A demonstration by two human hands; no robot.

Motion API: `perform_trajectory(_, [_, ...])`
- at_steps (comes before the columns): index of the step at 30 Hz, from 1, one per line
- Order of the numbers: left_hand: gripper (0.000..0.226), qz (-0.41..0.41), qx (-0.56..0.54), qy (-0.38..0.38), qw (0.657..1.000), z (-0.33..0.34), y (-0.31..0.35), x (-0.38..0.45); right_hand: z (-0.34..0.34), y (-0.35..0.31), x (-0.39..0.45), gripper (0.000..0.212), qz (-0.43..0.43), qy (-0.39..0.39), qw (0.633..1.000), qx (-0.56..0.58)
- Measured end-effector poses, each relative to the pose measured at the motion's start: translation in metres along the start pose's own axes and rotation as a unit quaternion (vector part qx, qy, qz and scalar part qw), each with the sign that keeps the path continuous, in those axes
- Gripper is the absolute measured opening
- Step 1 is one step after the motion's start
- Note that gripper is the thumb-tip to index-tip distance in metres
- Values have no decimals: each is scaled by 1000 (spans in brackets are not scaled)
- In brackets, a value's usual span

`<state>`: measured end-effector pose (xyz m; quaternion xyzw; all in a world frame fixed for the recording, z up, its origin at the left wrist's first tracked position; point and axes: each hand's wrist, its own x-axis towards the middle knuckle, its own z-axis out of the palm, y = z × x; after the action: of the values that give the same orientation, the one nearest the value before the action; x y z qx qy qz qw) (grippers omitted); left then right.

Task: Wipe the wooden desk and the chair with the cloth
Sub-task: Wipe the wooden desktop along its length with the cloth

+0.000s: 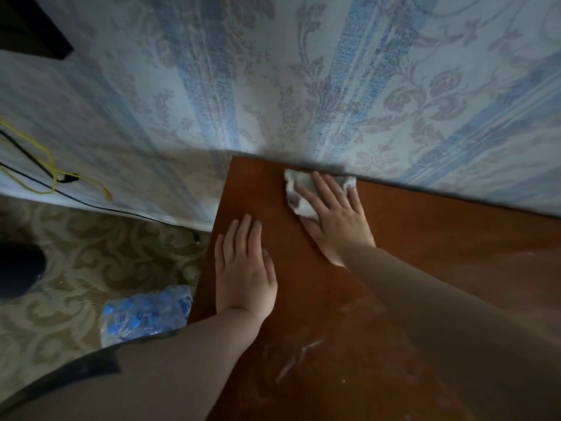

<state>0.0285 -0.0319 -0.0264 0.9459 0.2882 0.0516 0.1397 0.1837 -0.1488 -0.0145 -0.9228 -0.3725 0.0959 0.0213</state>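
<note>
A reddish-brown wooden desk (440, 244) runs along the patterned wall, with pale dust streaks on its near part. A crumpled white cloth (296, 189) lies near the desk's far left corner by the wall. My right hand (332, 214) presses flat on the cloth, fingers straight and spread. My left hand (243, 268) rests flat on the bare desk top near its left edge, fingers straight, holding nothing. No chair is in view.
Left of the desk on the patterned carpet (76, 268) lies a plastic-wrapped pack of bottles with blue caps (145, 314). Yellow and black cables (48, 174) run along the wall's base. A dark object (21, 268) sits at the far left.
</note>
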Motion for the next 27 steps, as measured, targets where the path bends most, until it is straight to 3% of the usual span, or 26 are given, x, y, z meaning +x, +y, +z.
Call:
perform_trajectory(2, [55,2,2,1,1000,0,0,0,3,-28,13,57,136,41,989,51])
perform_trajectory(3, [55,4,1,3,1000,0,-1,0,5,-44,13,58,158,51,984,68])
perform_trajectory(4, [54,6,0,7,1000,0,-1,0,7,-56,7,59,139,48,986,74])
perform_trajectory(6, [50,9,-7,25,1000,0,-1,0,10,-63,-14,61,3,18,999,49])
perform_trajectory(8, [46,7,-11,35,999,0,0,0,6,-42,-25,63,-143,-13,989,21])
perform_trajectory(10, [47,7,-14,32,999,0,0,-1,2,-14,-11,63,-226,-42,973,-28])
perform_trajectory(12, [47,11,-19,30,999,-1,0,-1,-3,-4,14,63,-187,-41,981,-35])
perform_trajectory(15, [48,11,-15,28,999,0,0,0,-4,-41,39,59,20,19,999,29])
perform_trajectory(16, [48,10,-14,29,999,0,-1,-1,-1,-60,37,58,50,30,997,40])
perform_trajectory(19, [37,-6,-35,31,999,0,-1,-3,5,-78,9,58,-46,-5,998,54])
perform_trajectory(22, [31,-4,-46,44,998,2,-1,-3,1,-29,-10,63,-173,-32,984,19])
perform_trajectory(24, [32,5,-47,48,998,2,-1,-2,3,-5,-2,64,-106,0,994,18])
perform_trajectory(27, [34,1,-46,49,998,2,-1,-2,3,-32,19,59,129,53,988,66])
